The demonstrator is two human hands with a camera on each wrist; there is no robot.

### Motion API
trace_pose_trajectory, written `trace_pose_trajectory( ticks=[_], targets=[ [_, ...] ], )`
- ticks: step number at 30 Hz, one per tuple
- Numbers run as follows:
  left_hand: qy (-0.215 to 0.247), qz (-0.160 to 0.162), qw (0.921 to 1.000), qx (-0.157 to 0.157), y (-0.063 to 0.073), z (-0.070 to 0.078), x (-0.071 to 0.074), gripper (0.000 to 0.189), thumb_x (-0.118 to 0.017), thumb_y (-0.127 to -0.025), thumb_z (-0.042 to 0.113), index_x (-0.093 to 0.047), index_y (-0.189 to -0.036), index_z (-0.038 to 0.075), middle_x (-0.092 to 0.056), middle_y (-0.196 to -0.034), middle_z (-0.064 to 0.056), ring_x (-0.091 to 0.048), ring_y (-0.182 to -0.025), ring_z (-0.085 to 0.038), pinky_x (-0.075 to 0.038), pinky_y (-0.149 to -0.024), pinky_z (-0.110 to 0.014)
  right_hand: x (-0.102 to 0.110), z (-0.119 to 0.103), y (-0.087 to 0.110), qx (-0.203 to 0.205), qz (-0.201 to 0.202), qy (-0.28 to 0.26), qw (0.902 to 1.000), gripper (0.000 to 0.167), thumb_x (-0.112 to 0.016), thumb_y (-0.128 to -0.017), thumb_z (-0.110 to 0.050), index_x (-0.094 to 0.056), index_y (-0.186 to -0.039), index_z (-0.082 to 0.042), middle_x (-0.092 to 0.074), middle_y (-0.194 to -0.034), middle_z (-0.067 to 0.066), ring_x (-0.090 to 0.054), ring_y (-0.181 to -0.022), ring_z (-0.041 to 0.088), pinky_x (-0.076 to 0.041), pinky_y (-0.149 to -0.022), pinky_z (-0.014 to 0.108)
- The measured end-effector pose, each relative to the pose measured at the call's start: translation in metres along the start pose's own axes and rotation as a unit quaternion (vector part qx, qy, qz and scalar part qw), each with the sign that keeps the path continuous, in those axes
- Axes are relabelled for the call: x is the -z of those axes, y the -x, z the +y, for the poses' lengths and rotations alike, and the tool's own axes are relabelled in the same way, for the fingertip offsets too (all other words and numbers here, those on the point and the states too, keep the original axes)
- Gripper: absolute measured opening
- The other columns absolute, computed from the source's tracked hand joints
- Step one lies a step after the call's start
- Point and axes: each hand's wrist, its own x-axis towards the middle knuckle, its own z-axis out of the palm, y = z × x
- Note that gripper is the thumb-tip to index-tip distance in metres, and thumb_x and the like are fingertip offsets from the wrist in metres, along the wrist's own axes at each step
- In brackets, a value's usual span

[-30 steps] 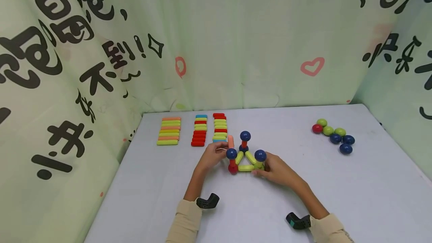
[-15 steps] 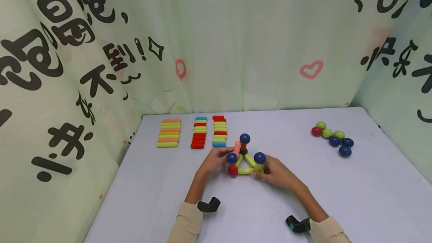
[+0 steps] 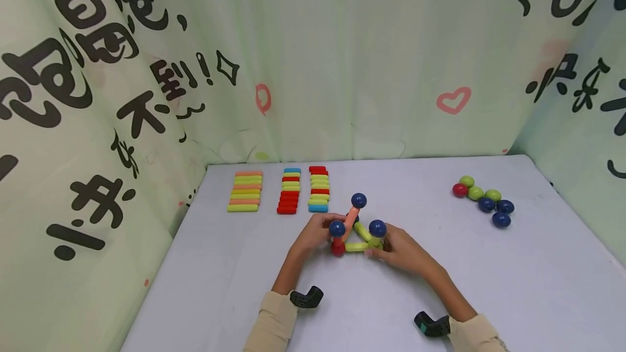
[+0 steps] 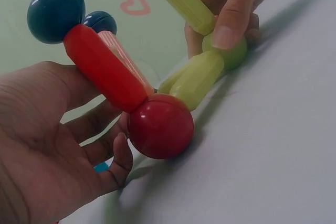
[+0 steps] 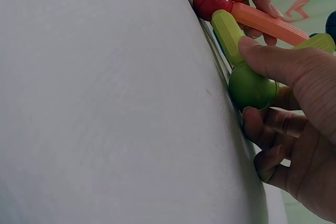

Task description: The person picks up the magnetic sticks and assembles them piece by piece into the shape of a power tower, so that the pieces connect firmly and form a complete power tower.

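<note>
A triangular ball-and-stick frame stands on the table between the hands, with yellow-green sticks (image 3: 356, 246) at its base and blue balls on short uprights. My left hand (image 3: 315, 232) pinches an orange stick (image 3: 351, 217), which slants from near the red corner ball (image 4: 161, 126) toward the back blue ball (image 3: 358, 200). Its fingertips are partly hidden behind the red upright stick (image 4: 107, 69). On the other side, my right hand (image 3: 403, 249) grips the green corner ball (image 5: 252, 86), thumb at the joint with the yellow-green stick.
Rows of coloured sticks lie at the back left: an orange-and-yellow group (image 3: 245, 192), a mostly red group (image 3: 288, 194) and a mixed one (image 3: 319, 189). Several loose balls (image 3: 486, 205) sit at the back right. A curtain (image 3: 352, 69) hangs behind the white table (image 3: 362, 308).
My left hand has shifted slightly right, and the orange stick has swung from upright left of the frame to a slant against its back blue ball. My right hand keeps its grip.
</note>
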Motion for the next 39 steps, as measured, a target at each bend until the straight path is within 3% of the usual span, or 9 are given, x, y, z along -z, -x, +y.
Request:
trace_pose_trajectory(
  ticks=[6, 18, 23, 25, 28, 31, 34, 37, 39],
  targets=[
    [0.002, -0.001, 1.0000, 0.005, 0.000, 0.001, -0.001, 0.033, -0.059, -0.091, -0.002, -0.069, -0.121, 0.008, -0.063, -0.129, -0.011, -0.055, -0.113, -0.024, -0.054, -0.089, -0.038, 0.001, -0.001, -0.001, -0.005, -0.005, 0.003, 1.0000, 0.033, -0.077, -0.084, -0.029, -0.056, -0.099, -0.008, -0.044, -0.068, -0.005, -0.040, -0.060, 0.004, -0.032, -0.051, 0.020],
    [0.016, -0.019, 0.9995, 0.019, -0.001, 0.001, 0.000, 0.031, -0.058, -0.091, -0.004, -0.066, -0.119, 0.008, -0.065, -0.120, -0.010, -0.056, -0.105, -0.021, -0.051, -0.080, -0.029, 0.004, 0.002, -0.002, -0.006, -0.005, -0.012, 0.9999, 0.033, -0.076, -0.085, -0.024, -0.058, -0.107, -0.006, -0.047, -0.072, -0.003, -0.042, -0.063, 0.006, -0.035, -0.053, 0.021],
    [0.011, -0.031, 0.9994, 0.014, 0.001, -0.001, 0.008, 0.023, -0.062, -0.096, 0.016, -0.066, -0.118, 0.012, -0.067, -0.112, -0.006, -0.058, -0.099, -0.018, -0.049, -0.077, -0.027, 0.005, 0.006, -0.002, -0.003, 0.000, -0.022, 0.9998, 0.036, -0.075, -0.086, -0.021, -0.060, -0.113, -0.003, -0.053, -0.078, -0.002, -0.043, -0.066, 0.006, -0.039, -0.055, 0.022],
    [0.003, -0.005, 1.0000, -0.004, 0.002, -0.001, 0.015, 0.024, -0.062, -0.097, 0.027, -0.067, -0.116, 0.014, -0.068, -0.106, -0.004, -0.060, -0.094, -0.017, -0.050, -0.077, -0.027, 0.006, 0.008, -0.001, 0.001, 0.003, -0.027, 0.9996, 0.036, -0.074, -0.086, -0.019, -0.060, -0.114, -0.002, -0.054, -0.079, -0.002, -0.044, -0.066, 0.006, -0.040, -0.055, 0.022],
    [-0.017, 0.098, 0.9942, -0.043, 0.004, -0.002, 0.033, 0.025, -0.061, -0.097, 0.033, -0.068, -0.111, 0.013, -0.069, -0.097, -0.005, -0.064, -0.088, -0.017, -0.053, -0.079, -0.027, 0.009, 0.010, 0.000, 0.016, 0.007, -0.036, 0.9992, 0.034, -0.073, -0.087, -0.015, -0.060, -0.115, -0.003, -0.053, -0.079, -0.003, -0.044, -0.066, 0.005, -0.040, -0.056, 0.021],
    [-0.065, 0.244, 0.9649, -0.071, 0.010, -0.008, 0.055, 0.020, -0.061, -0.097, 0.023, -0.068, -0.106, 0.007, -0.068, -0.094, -0.010, -0.063, -0.087, -0.021, -0.055, -0.079, -0.031, 0.011, 0.013, 0.001, 0.038, -0.002, -0.052, 0.9979, 0.033, -0.072, -0.087, -0.012, -0.060, -0.116, -0.002, -0.054, -0.081, -0.002, -0.045, -0.067, 0.005, -0.039, -0.057, 0.021],
    [-0.166, 0.363, 0.9155, -0.053, 0.019, -0.019, 0.078, 0.013, -0.061, -0.096, 0.013, -0.068, -0.103, 0.004, -0.063, -0.101, -0.014, -0.059, -0.096, -0.027, -0.054, -0.081, -0.037, 0.014, 0.016, 0.002, 0.044, -0.025, -0.071, 0.9962, 0.033, -0.070, -0.089, -0.010, -0.061, -0.119, -0.003, -0.060, -0.091, 0.004, -0.046, -0.072, 0.005, -0.040, -0.061, 0.021],
    [-0.264, 0.429, 0.8637, -0.017, 0.028, -0.031, 0.100, 0.014, -0.060, -0.094, 0.005, -0.068, -0.105, 0.002, -0.057, -0.112, -0.020, -0.052, -0.108, -0.036, -0.049, -0.087, -0.047, 0.016, 0.018, 0.003, 0.034, -0.049, -0.091, 0.9941, 0.032, -0.067, -0.091, -0.011, -0.061, -0.122, -0.004, -0.064, -0.108, 0.010, -0.047, -0.079, 0.007, -0.040, -0.067, 0.022],
    [-0.306, 0.447, 0.8403, 0.005, 0.032, -0.040, 0.112, 0.018, -0.061, -0.092, 0.001, -0.068, -0.109, 0.002, -0.052, -0.120, -0.023, -0.047, -0.115, -0.041, -0.046, -0.088, -0.053, 0.018, 0.019, 0.004, 0.025, -0.059, -0.101, 0.9928, 0.032, -0.066, -0.092, -0.011, -0.062, -0.123, -0.005, -0.064, -0.113, 0.013, -0.048, -0.082, 0.008, -0.041, -0.069, 0.023]
  ],
)
